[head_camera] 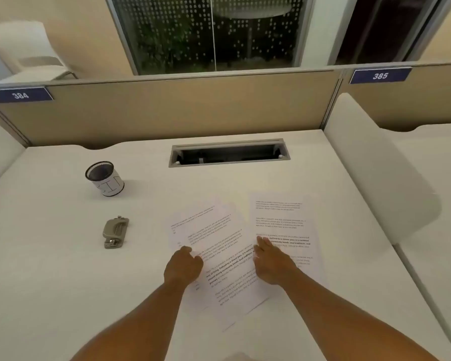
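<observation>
Both forearms reach forward over the desk [63,256]. The left hand [184,265] curls its fingers at the left edge of the fanned sheets [219,230] lying mid-desk; whether it grips them cannot be told. The right hand [271,264] lies flat on them, fingers straight.

Printed sheets [227,272] are lying fanned on the desk [50,282], with a single sheet [284,220] meeting their right edge. A hole punch [116,232] is sitting well to their left, a mesh cup [105,178] behind it. A cable slot [229,152] is lying behind the sheets.
</observation>
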A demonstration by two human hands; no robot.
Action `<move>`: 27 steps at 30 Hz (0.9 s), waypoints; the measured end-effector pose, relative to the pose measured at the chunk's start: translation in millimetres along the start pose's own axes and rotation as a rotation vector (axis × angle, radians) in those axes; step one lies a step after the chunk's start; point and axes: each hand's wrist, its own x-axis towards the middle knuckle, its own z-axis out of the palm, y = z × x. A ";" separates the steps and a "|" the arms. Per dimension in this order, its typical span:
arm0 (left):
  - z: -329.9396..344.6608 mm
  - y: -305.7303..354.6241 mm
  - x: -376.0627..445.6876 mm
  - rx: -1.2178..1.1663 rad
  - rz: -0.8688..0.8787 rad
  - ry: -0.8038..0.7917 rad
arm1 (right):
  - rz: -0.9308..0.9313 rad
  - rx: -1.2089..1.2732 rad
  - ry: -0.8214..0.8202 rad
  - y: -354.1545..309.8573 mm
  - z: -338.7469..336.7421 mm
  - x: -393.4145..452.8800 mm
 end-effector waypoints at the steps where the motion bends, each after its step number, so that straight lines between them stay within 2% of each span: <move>1: 0.9 -1.0 2.6 -0.065 -0.024 -0.013 | -0.002 -0.012 -0.039 -0.1 2.6 1.3; 7: 2.3 1.0 6.9 -0.500 -0.213 -0.098 | 0.009 -0.126 -0.118 -5.3 1.7 5.1; 13: 3.5 10.8 6.8 -0.685 -0.327 -0.097 | 0.025 -0.167 -0.140 -5.1 -0.3 10.7; 21: 4.8 22.4 9.9 -0.699 -0.403 -0.151 | 0.007 -0.247 -0.108 -4.3 2.6 8.2; 24: 9.3 26.4 9.0 -0.604 -0.444 -0.108 | 0.001 -0.265 -0.040 -7.3 -3.2 8.6; 27: 13.1 30.1 7.8 -0.485 -0.474 -0.048 | 0.030 -0.129 0.071 -7.4 -8.3 12.3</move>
